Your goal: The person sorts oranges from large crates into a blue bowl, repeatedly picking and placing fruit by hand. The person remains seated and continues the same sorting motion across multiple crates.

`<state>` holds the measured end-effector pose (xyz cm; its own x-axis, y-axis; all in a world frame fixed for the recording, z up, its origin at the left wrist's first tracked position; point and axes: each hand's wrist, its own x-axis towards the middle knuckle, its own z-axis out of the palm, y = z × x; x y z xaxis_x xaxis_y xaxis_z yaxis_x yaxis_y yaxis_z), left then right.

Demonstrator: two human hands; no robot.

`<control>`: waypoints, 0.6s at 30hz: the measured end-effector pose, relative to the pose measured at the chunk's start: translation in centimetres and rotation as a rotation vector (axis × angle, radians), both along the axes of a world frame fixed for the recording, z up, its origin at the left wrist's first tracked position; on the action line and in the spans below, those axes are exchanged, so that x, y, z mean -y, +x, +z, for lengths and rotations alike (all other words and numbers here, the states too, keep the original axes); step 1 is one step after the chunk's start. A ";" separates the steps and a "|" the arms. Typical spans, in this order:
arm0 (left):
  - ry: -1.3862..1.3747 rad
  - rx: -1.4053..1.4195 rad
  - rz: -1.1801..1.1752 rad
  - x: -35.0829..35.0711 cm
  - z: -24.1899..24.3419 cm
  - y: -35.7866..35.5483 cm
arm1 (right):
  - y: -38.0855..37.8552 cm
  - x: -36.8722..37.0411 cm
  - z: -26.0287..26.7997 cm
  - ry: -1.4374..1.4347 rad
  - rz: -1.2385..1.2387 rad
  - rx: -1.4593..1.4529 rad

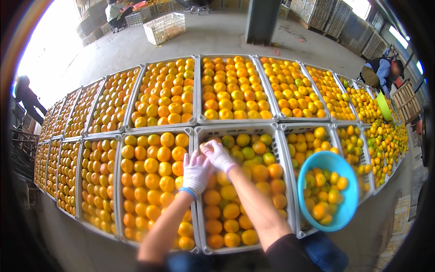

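My left hand (197,173), in a white knit glove with a blue cuff, is over the rim between two crates, fingers apart and holding nothing visible. My right hand (221,157), gloved with a pinkish cuff, reaches to the upper left corner of the crate before me, its curled fingertips close to my left fingers. Whether a fruit is in its fingers cannot be made out. Beneath is a grey plastic crate (289,190) of orange citrus fruits (231,210), some greenish at the far end. The crate to the left (117,190) holds fruit in neat rows.
A blue plastic basin (351,204) of citrus rests tilted on the crate to the right. Filled crates spread both ways in two rows. A person (380,73) bends at far right by a green basin (384,107). Beyond stand a steel column (261,22) and a white crate (164,29).
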<state>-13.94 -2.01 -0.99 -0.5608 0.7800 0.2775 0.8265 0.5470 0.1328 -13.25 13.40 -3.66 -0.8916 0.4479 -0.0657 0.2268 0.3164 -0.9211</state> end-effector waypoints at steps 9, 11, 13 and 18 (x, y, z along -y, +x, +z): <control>-0.050 0.212 0.066 0.0 1.9 0.2 | -1.3 0.2 -1.2 0.120 -0.024 0.082; 0.048 0.004 0.004 -1.5 -0.1 0.5 | -0.6 -1.6 -1.4 0.095 -0.032 0.070; -0.021 0.105 -0.051 -2.0 -0.8 0.3 | 1.9 -3.7 0.3 0.112 0.075 0.112; -0.014 0.073 0.019 0.7 -1.0 -0.3 | 15.8 -11.6 13.3 0.064 -0.322 -0.052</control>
<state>-14.24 -2.73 -1.99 -0.5938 0.7726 0.2247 0.8045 0.5645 0.1846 2.59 25.03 9.63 -0.7049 0.7092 0.0134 0.2777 0.2933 -0.9148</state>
